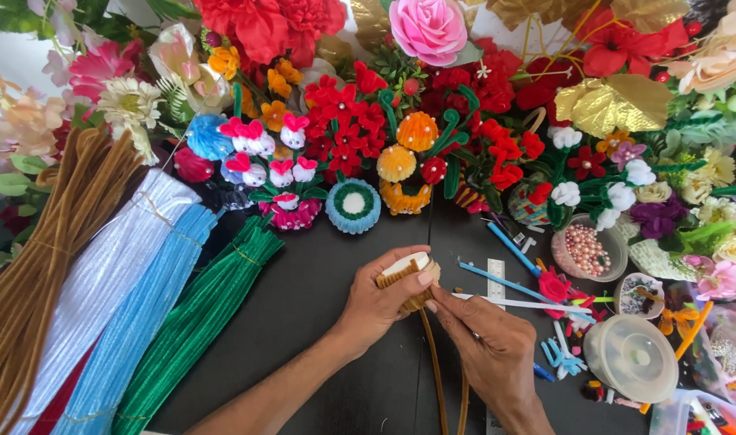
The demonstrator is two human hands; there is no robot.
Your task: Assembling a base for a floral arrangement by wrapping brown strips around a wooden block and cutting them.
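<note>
My left hand (pixel 382 304) grips a small round white form (pixel 408 264) partly wrapped in brown pipe cleaner. My right hand (pixel 485 346) pinches the brown pipe cleaner (pixel 432 362) right beside the form, at its lower edge. The loose length of the brown pipe cleaner trails down toward the near edge of the dark table (pixel 320 322). Both hands meet at the middle of the table.
Bundles of brown (pixel 46 266), white (pixel 110 274), light blue (pixel 142 322) and green pipe cleaners (pixel 207 314) lie at the left. Artificial flowers and small pipe-cleaner figures (pixel 344 137) line the back. A ruler (pixel 495 278), a bowl of pearl beads (pixel 584 250) and a round lidded container (pixel 630 356) sit at the right.
</note>
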